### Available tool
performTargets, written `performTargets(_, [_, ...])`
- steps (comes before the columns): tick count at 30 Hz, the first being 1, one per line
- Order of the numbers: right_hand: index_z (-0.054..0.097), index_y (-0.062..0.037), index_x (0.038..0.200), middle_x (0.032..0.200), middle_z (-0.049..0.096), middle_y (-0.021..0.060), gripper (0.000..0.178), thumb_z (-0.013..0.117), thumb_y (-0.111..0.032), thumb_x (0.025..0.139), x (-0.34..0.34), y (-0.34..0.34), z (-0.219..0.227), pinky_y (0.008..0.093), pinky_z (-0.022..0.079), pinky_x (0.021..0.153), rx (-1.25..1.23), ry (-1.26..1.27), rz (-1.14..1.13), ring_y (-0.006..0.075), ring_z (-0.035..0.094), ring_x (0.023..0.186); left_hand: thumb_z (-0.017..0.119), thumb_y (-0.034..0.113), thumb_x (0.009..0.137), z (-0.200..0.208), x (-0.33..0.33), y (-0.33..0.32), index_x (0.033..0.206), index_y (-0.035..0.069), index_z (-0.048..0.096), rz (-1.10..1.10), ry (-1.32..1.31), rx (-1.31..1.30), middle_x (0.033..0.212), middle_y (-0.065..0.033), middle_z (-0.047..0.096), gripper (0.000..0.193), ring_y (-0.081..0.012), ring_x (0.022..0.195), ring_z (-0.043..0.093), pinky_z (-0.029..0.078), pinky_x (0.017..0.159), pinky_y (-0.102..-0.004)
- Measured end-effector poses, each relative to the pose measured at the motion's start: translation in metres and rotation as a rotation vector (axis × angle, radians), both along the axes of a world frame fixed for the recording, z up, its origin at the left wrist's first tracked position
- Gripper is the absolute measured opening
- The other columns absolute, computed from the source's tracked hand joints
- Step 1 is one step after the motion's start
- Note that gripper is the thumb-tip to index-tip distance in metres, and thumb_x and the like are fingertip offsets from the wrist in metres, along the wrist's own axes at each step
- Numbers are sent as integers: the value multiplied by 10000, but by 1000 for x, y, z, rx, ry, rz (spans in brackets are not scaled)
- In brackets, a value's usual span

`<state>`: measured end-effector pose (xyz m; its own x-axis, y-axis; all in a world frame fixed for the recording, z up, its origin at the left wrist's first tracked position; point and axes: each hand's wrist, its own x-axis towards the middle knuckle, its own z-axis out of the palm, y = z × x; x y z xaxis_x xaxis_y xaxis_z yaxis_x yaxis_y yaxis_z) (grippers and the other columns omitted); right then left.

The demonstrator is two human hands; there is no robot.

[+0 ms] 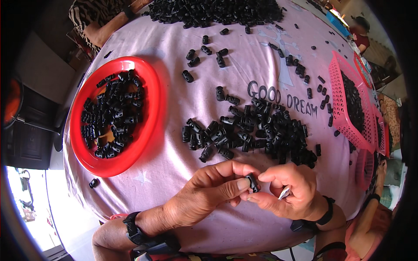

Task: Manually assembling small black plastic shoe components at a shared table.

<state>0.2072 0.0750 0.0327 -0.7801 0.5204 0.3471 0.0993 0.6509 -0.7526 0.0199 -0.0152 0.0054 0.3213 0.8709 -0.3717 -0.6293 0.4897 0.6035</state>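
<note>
My left hand (204, 191) pinches a small black plastic cord lock (252, 182) between thumb and index finger. My right hand (291, 191) is closed close beside it, thumb and fingertip by the cord lock's right side. A small silvery-white piece (285, 192) pokes out from its curled fingers; its kind is not clear. Just beyond both hands lies a loose heap of similar black cord locks (265, 130). To the left, a red round plastic tray (152, 82) holds many more of them.
A large heap of black pieces (213, 11) covers the table's far end. Pink perforated baskets (348, 126) with dark parts stand at the right. The pink cloth (174, 187) has folds. Other people sit far left, far right and near right, where a forearm (370, 213) shows.
</note>
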Motion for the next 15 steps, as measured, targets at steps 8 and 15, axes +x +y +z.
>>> performTargets(8, [632,-37,1011,560,571,22,357,797,-127,707,-2,1,-9,244,389,376,251,119,12,108,513,409,550,127,935,2,0,1,1204,64,564,-20,-8,0,1029,-8,620,276,-66,877,568,451,731,-214])
performTargets(15, [664,-87,995,539,510,-18,386,831,-110,648,3,0,-1,238,423,399,430,39,-1,102,528,436,543,145,941,0,3,1,1183,60,568,-23,13,0,1027,-3,614,257,-61,847,562,447,731,-210])
